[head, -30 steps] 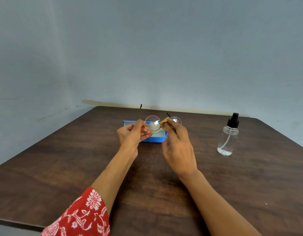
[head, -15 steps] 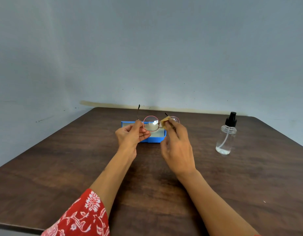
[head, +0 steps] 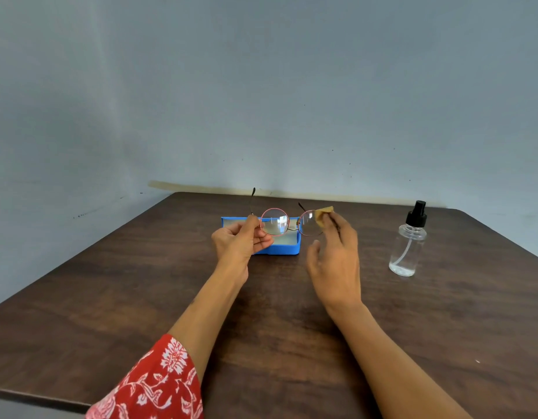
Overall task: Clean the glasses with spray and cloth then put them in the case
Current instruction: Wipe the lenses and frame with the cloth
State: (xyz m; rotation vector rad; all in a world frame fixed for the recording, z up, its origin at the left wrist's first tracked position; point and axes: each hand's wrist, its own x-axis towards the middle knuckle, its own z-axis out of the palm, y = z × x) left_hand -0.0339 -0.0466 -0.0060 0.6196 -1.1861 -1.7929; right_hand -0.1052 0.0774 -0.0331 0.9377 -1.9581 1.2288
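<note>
Two hands hold the work above the wooden table (head: 116, 297), and the risks run from left to right. At the left, the left hand (head: 240, 243) pinches the glasses (head: 287, 222) at the hinge end of the left lens rim, thumb and fingers curled closed on the thin frame; that single pinch seems to carry the whole weight, so a firm rub on the far lens could twist the frame or lever it out of the grip, dropping it toward the open blue case (head: 279, 247) just below and behind. Both temples stand unfolded, pointing away from the viewer, and they would likely foul the case walls if not folded first. At the centre, the left lens is bare and shows window glare. Further right, the right hand (head: 334, 255) presses a small tan cloth (head: 322, 216) against the outer edge of the right lens, fingertips bunched on the cloth and thumb held apart below; so little cloth covers the glass that bare skin could smear it. At the far right, the spray bottle (head: 408, 241) stands upright, well apart from both hands, though a wide sweep of the right elbow could tip it.
</note>
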